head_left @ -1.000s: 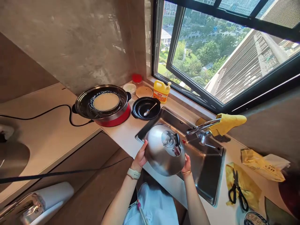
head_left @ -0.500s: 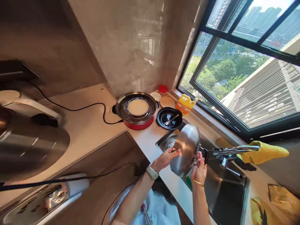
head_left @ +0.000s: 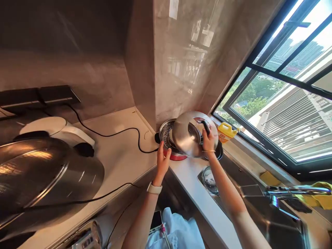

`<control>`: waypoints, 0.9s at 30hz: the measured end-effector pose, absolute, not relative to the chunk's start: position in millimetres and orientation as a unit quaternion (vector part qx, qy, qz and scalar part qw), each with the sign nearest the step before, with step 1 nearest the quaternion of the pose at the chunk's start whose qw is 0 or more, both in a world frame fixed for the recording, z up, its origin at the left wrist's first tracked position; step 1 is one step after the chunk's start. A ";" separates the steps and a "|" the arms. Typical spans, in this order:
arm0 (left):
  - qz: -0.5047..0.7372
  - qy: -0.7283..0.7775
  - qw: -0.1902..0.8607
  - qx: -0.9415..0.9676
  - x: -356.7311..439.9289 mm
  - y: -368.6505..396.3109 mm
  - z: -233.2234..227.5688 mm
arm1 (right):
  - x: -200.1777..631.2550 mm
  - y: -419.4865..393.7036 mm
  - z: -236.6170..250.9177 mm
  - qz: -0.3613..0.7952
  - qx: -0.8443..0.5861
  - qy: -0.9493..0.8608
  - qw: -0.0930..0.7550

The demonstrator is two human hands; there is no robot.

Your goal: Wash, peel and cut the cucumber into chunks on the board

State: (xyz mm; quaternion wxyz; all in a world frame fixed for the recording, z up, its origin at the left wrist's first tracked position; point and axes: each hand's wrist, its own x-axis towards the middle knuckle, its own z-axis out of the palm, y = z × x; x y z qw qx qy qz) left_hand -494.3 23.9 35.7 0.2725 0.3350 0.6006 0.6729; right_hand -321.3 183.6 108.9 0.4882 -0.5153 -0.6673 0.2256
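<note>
A shiny metal lid (head_left: 183,136) with a black handle is tilted over the electric steamer pot (head_left: 177,157), which has a red base. My right hand (head_left: 210,140) grips that handle from the right. Under the lid's left side, part of the perforated steamer tray (head_left: 165,135) shows; the rest of the pot's inside is covered. At the pot's front left, my left hand (head_left: 162,160) is open with its fingers up near the rim, holding nothing. Behind my right wrist, a black bowl (head_left: 220,151) is partly hidden.
A yellow detergent jug (head_left: 225,132) stands by the open window. To the right lies the sink (head_left: 246,211), with a tap (head_left: 290,192) and a strainer (head_left: 209,180) in its near corner. A large metal pot (head_left: 85,169) and a black cord (head_left: 111,133) occupy the left counter.
The lid has moved from above the sink to over the steamer pot, now held by my right hand alone. My left hand has let go of it. The view has swung left.
</note>
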 end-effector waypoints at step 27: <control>0.519 0.757 0.217 0.333 -547.9 108.0 18.8 | -384.7 238.1 73.8 0.312 -0.478 -0.751 0.333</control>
